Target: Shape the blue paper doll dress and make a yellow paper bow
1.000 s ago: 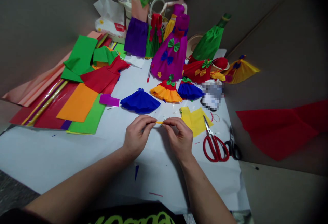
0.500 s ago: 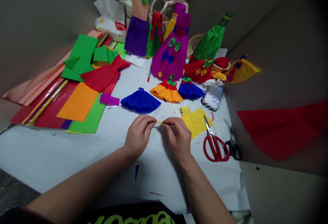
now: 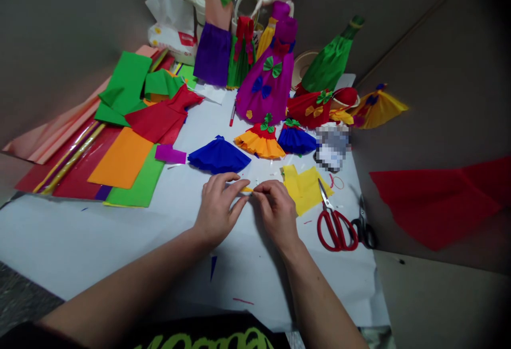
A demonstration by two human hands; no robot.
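White-covered table point(image 3: 99, 237): orange paper strip point(image 3: 247, 190) lies crosswise between hands, right hand point(image 3: 276, 213) pinching it, left hand point(image 3: 219, 210) half open just beside.

My right hand point(image 3: 277, 213) pinches a narrow orange paper strip point(image 3: 247, 189); my left hand point(image 3: 219, 212) sits at its other end. Yellow crepe paper point(image 3: 304, 189) lies to the right, beside red-handled scissors point(image 3: 336, 230).

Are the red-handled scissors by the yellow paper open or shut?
Shut: the blades of the red-handled scissors lie together in one narrow point.
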